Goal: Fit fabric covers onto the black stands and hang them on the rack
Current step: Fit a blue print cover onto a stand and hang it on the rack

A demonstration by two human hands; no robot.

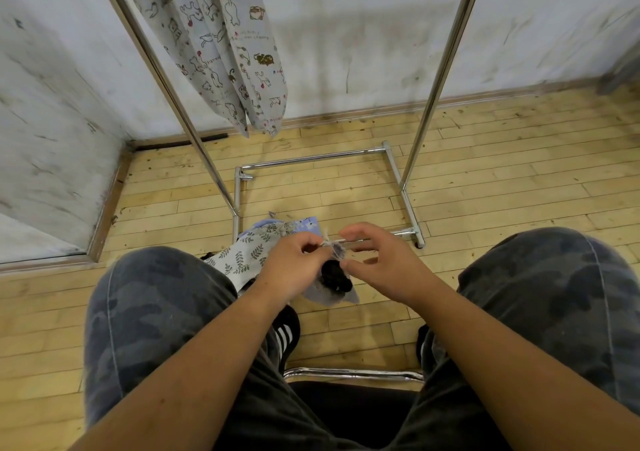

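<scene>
- Two bare forearms are seen nearest the camera, reaching forward between knees in dark camouflage shorts (149, 312). The chrome front rail of a seat (353, 374) is visible below them.
- The left hand (294, 265) is curled tightly. The gathered mouth of a small grey-blue fabric cover (329, 296) is pinched in its fingertips, and a frayed pale cord (330, 243) sticks out from the pinch.
- The right hand (384, 267) is held half open with curved fingers, forefinger and thumb set apart just beside the cord. Whether anything is gripped by it cannot be told.
- The black stand (336, 277) is partly exposed between the hands, inside the cover's opening, so the fitting is judged unfinished.
- A leaf-printed pale cloth (242, 253) is draped by the left knee, with a lilac printed piece (308, 223) behind it.
- The chrome tubular rack (311, 159) stands ahead on the wooden plank floor (485, 180). Long cat-printed grey covers (225, 52) are already hung from its upper part, which is out of view.
- For the step in hand, the cover is best drawn fully over the black stand before the cord is tightened. The mouth should be held steady by the left hand while the cord is pulled straight outward by the right.
- The frayed end should be gripped close to the fabric, since loose threads are likely to slip or tear away.
</scene>
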